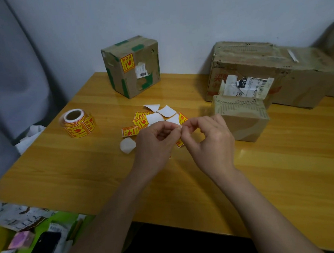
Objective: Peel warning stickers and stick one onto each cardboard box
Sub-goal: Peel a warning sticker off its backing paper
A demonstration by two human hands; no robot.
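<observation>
My left hand [155, 140] and my right hand [207, 137] meet above the middle of the table, both pinching one yellow-and-red warning sticker [179, 143], mostly hidden between the fingers. Loose stickers [130, 131] and white backing papers [167, 111] lie just beyond my hands. A sticker roll [77, 123] stands to the left. A cardboard box with green tape [132, 68] at the back carries a warning sticker [127, 63]. A small plain box [243, 120] sits right of my hands, and a large box [260, 69] behind it.
The wooden table [87, 169] has its front edge near me. A further box [303, 84] stands at the far right against the wall. Crumpled white paper [29, 137] lies off the left edge. A green surface with papers and a phone [39, 245] lies below left.
</observation>
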